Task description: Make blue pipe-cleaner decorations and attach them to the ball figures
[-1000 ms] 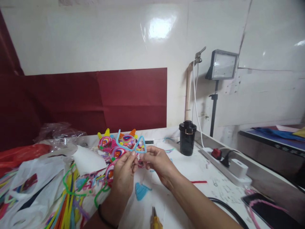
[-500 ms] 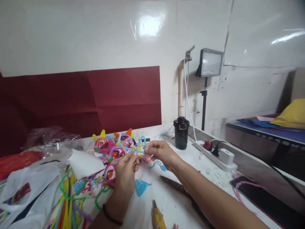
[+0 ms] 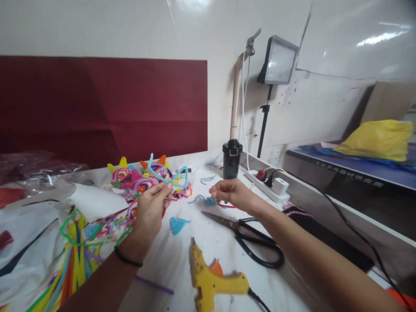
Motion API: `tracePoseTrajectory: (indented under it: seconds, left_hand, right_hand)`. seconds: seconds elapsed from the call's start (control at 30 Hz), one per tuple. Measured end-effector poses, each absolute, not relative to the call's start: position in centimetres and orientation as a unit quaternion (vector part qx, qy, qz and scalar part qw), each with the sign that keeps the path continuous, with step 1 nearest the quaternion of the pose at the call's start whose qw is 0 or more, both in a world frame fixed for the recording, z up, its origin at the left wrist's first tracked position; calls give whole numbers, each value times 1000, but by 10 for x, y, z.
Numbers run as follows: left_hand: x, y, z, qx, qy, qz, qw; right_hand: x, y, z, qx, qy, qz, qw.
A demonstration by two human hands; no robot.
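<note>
My left hand is closed in a pinch on a light blue pipe cleaner. The wire is bent into a zigzag with a closed triangular loop at its right end. My right hand is off to the right, apart from the pipe cleaner, its fingers loosely curled and slightly apart with nothing visible between them. Under it lies a small blue fuzzy piece. A blue triangular pipe-cleaner piece rests on the table nearer to me. Behind my left hand are several colourful pipe-cleaner figures, partly hidden.
Black-handled scissors and a yellow glue gun lie in front. Loose pipe cleaners are bundled at left beside white paper. A black cup and a power strip stand at the back right.
My right hand has let go of the blue pipe cleaner and moved to the right. The left hand keeps it. The view has tilted down, showing more of the scissors and glue gun.
</note>
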State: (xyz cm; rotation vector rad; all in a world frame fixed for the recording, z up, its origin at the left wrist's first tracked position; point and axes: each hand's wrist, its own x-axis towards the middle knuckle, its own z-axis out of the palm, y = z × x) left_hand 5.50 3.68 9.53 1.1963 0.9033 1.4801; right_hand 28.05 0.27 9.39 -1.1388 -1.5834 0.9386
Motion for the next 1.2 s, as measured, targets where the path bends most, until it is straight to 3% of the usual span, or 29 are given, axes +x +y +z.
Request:
tracePoseTrajectory:
  seconds: [0.13, 0.33, 0.43, 0.67, 0.8, 0.9, 1.07, 1.2]
  left_hand:
    - [42, 25, 86, 500, 420, 578, 489]
    - [23, 11, 61, 510, 475, 530, 483]
    - [15, 7, 53, 509, 493, 520, 476]
    - [9, -4, 42, 530, 490, 525, 451]
    - [9, -9, 36, 536, 498, 509, 454]
    - [10, -13, 32, 521, 500, 509, 467]
    - [11, -18, 29, 505, 473, 525, 495]
    - [12, -18, 29, 495, 469, 538, 496]
  right_hand:
    - [311, -34, 76, -533, -770, 228, 267]
    - [322, -72, 59, -625, -767, 108, 94]
    - [322, -75, 53, -627, -767, 92, 96]
    - [298, -97, 60, -542, -808, 124, 195]
    - [264, -115, 52, -464, -860, 133, 162]
    - [243, -115, 34, -442, -886, 57, 127]
    - [236, -104, 17, -401, -905, -5, 143]
    - [254, -107, 25, -414, -874, 126, 222]
